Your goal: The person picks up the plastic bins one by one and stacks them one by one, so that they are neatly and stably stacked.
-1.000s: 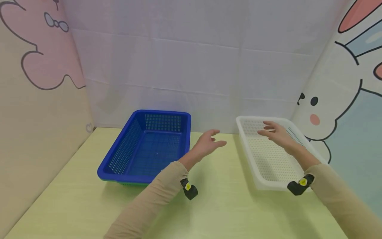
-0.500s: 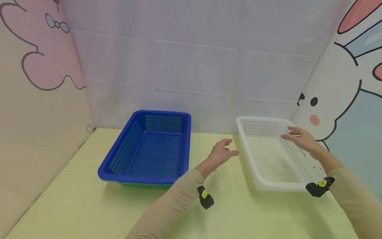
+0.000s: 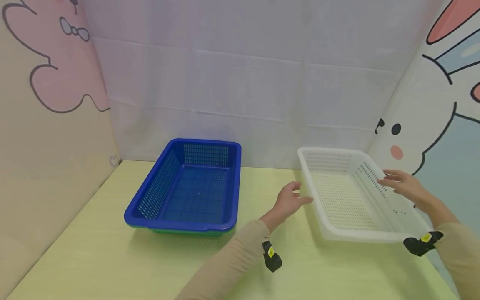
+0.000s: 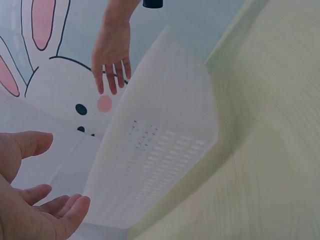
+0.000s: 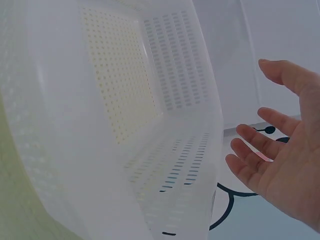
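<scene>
As the white perforated plastic basket (image 3: 350, 196) sits untouched on the pale green bench (image 3: 112, 258), the left hand (image 3: 288, 202) and right hand (image 3: 406, 188) flank it, fingers spread, nothing yet gripped.

1. The white basket (image 3: 348, 200) is perforated with rows of small holes and slots.
2. The blue basket (image 3: 187, 187) is patterned with gridded slots; a green edge is seen beneath it.
3. The table (image 3: 93, 258) is finished in pale yellow-green wood grain.
4. The sleeves (image 3: 225, 271) are beige.
5. The right wall (image 3: 423, 125) is printed with a white rabbit with pink cheeks.
</scene>
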